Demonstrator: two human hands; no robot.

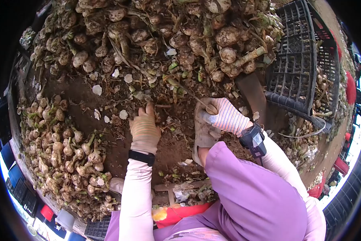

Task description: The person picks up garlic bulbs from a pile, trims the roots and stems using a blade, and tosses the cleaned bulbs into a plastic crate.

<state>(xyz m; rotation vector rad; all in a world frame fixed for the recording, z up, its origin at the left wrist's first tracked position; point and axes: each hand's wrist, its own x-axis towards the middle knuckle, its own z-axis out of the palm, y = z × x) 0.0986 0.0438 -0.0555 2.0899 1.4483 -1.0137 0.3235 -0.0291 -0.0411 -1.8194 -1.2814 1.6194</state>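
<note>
My left hand (145,127), in a striped fabric glove, is low over the soil and scraps, fingers pointing forward and no object visible in it. My right hand (228,116), in a similar glove, is closed around a knife (211,109) with a brownish handle; its thin, dark blade slants forward and left over the litter. Ahead of both hands rises a large heap of soil-covered bulbs with long stalks (227,36), like garlic or onions. To the left is a pile of paler bulbs with short stems (56,146).
A black plastic crate (292,56) lies tipped at the right, beside more stalks and bulbs. White peel flakes (97,90) and cut stalk pieces litter the soil. My shoe (204,130) rests below my right hand. Red cloth (180,215) is underneath me.
</note>
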